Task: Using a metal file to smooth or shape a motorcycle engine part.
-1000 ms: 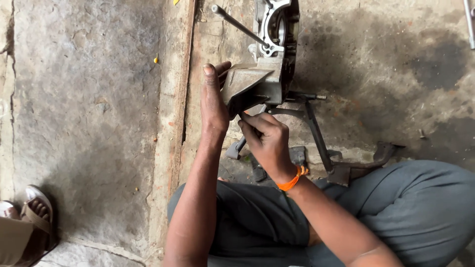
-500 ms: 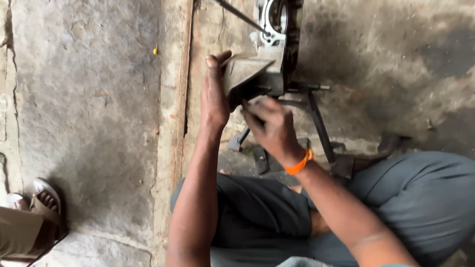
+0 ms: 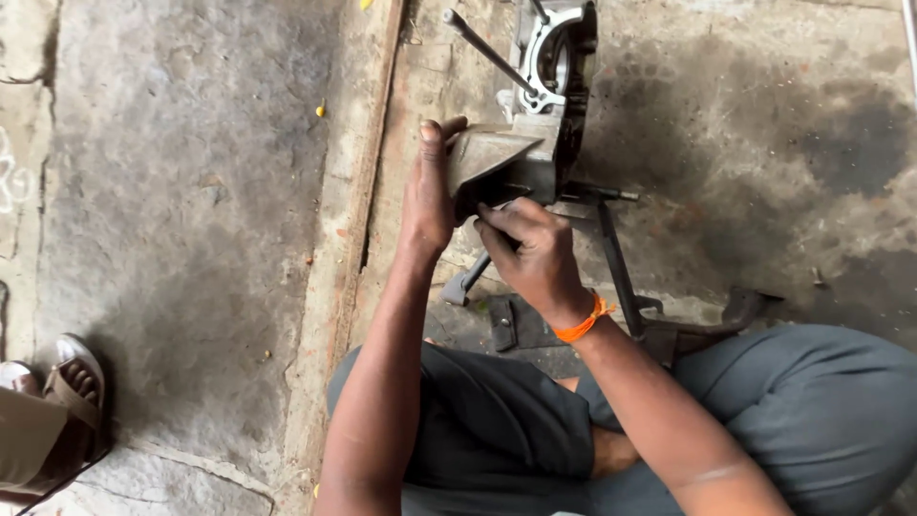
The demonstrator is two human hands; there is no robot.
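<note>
The left hand (image 3: 427,196) is gripping the engine casing (image 3: 535,124) by its flat side; the right hand (image 3: 535,253) is pinching closed beneath it. The casing is likely handling as heavy, rigid, oily metal.

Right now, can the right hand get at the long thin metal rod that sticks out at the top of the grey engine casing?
Probably yes: the right hand rests low on the grey engine casing, and nothing blocks the thin metal rod above.

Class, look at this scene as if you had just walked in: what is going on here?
A person squats on a stained concrete floor over a grey metal engine casing. The left hand grips the casing's near side, steadying it. The right hand, an orange band at its wrist, presses against its underside. Another person's sandalled foot shows at the left edge.
</note>
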